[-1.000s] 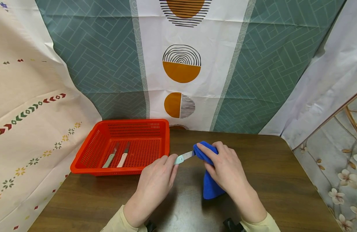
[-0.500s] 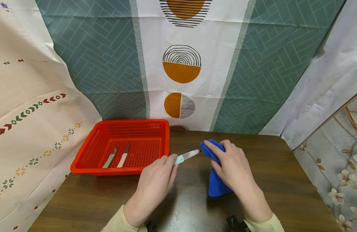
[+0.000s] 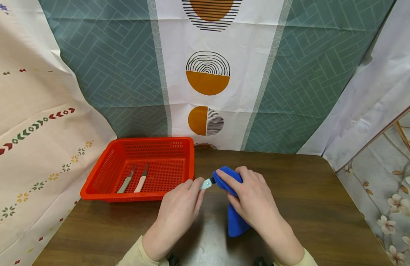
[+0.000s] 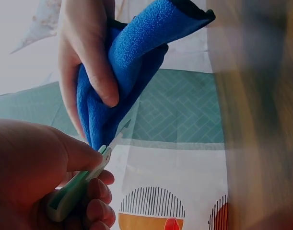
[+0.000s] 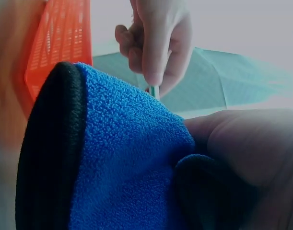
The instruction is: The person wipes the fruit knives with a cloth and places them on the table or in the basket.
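Observation:
My left hand (image 3: pixel 181 205) grips the mint-green handle of a folding knife (image 3: pixel 207 183), its blade side pointing right. In my right hand (image 3: pixel 256 201) is a blue cloth (image 3: pixel 237 221), pinched around the blade near the handle, so most of the blade is hidden. The left wrist view shows the knife handle (image 4: pixel 72 194) lying between thumb and curled fingers, with a sliver of blade beside the folded cloth (image 4: pixel 136 52). Seen from the right wrist, the cloth (image 5: pixel 122 139) with its black edging covers much of the view.
A red plastic basket (image 3: pixel 131 197) stands at the back left of the brown wooden table (image 3: pixel 301 192). Inside it lie two more knives, one with a grey-green handle (image 3: pixel 125 184) and one with a pale pink handle (image 3: pixel 140 184). Patterned fabric (image 3: pixel 211 40) hangs behind the table.
The right hand with the cloth first slid right to the blade's tip, baring the blade, then came back left over it close to the handle. The left hand stayed in place.

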{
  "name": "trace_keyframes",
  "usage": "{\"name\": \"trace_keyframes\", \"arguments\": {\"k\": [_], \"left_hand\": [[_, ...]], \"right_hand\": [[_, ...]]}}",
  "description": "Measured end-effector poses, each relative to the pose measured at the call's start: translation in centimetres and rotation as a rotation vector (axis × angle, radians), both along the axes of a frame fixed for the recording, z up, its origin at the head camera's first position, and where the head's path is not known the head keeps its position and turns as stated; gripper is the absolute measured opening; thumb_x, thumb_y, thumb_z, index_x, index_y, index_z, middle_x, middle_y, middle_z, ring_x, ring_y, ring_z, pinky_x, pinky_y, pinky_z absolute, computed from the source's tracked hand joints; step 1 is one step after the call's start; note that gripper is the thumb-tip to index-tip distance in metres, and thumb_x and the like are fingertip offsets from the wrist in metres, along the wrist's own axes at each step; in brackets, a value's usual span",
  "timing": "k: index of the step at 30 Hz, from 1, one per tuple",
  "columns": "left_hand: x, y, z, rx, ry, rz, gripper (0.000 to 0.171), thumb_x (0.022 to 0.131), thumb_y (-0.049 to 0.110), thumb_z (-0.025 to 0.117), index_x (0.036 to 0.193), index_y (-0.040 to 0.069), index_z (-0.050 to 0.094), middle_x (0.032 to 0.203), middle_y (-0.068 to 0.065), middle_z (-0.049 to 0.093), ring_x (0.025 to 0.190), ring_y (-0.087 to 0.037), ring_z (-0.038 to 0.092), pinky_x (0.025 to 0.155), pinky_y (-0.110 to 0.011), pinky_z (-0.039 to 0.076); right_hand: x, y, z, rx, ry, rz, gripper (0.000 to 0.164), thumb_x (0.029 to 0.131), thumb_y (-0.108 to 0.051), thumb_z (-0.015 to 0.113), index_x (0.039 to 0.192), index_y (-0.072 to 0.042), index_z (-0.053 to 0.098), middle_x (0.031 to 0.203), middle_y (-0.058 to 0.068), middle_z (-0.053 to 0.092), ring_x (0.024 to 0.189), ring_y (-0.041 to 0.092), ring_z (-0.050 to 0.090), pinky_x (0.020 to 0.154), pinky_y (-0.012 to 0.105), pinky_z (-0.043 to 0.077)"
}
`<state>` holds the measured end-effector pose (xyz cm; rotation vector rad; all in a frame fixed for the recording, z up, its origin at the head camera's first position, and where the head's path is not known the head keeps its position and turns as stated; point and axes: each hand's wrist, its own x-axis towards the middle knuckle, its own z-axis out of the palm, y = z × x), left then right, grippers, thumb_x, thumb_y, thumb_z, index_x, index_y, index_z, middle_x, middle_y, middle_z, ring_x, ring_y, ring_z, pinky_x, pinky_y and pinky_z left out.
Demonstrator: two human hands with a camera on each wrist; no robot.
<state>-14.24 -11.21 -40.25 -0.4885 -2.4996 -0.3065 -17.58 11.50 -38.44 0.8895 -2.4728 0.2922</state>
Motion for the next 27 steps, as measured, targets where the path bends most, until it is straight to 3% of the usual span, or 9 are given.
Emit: {"name": "trace_keyframes", "arguments": {"k": [11, 27], "left_hand": [[0.1, 0.0, -0.1, -0.013, -0.007, 0.000, 0.025, 0.095, 0.028, 0.068, 0.116, 0.016, 0.063, 0.074, 0.005, 0.053, 0.058, -0.009, 0.044, 0.045, -0.022, 0.034], [0.1, 0.0, 0.0, 0.000, 0.001, -0.001, 0.023, 0.094, 0.028, 0.070, 0.113, 0.016, 0.063, 0.071, 0.007, 0.047, 0.056, -0.009, 0.038, 0.045, -0.021, 0.029]], "right_hand": [[0.5, -0.9, -0.4, 0.009, -0.016, 0.018, 0.064, 0.085, -0.026, 0.079, 0.144, -0.035, 0.056, 0.110, 0.007, 0.055, 0.092, 0.025, 0.056, 0.089, 0.047, 0.046], [-0.5, 0.5, -0.4, 0.001, -0.013, -0.033, 0.066, 0.083, -0.025, 0.081, 0.144, -0.031, 0.057, 0.109, 0.009, 0.056, 0.087, 0.025, 0.055, 0.086, 0.048, 0.047]]}}
